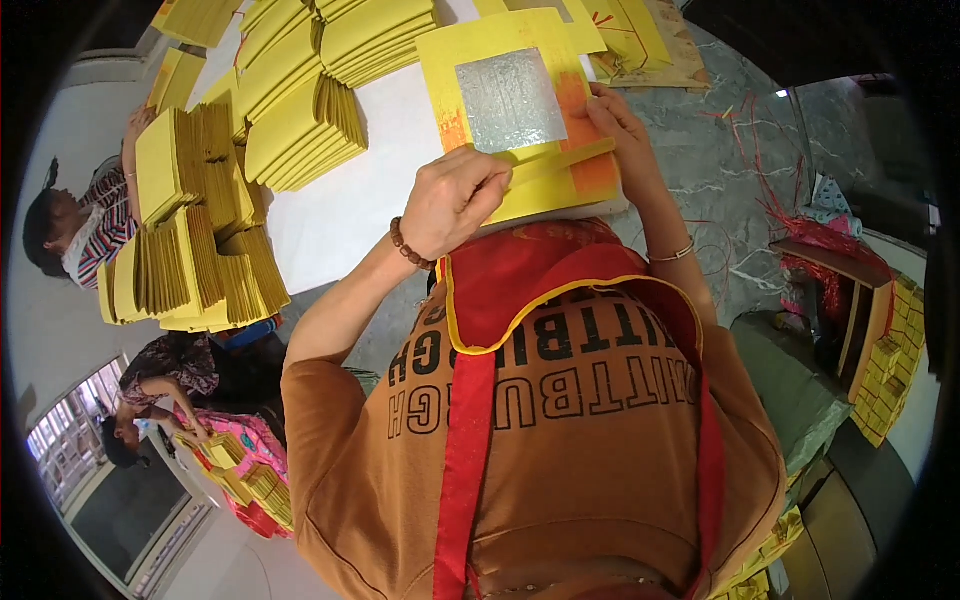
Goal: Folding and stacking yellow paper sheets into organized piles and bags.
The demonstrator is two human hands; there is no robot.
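A yellow paper sheet [435, 85] with a silver foil square [510, 98] and orange patches lies in front of me at the table's near edge. Across its near part runs a narrow yellow strip [562, 160]; whether it is a folded edge or a flat stick I cannot tell. My left hand [458, 200] is closed in a fist at the strip's left end, fingertips hidden beneath. Along the sheet's right edge, my right hand [625, 135] grips with bent fingers, its palm beside the strip's right end.
Fanned bundles of yellow paper [305, 125] cover the table's left and far side. More yellow paper [630, 40] lies at the far right. Red strings [775, 205] hang at right near a wooden cabinet [840, 285]. One person [80, 230] sits at left; another person [165, 390] handles yellow bundles behind.
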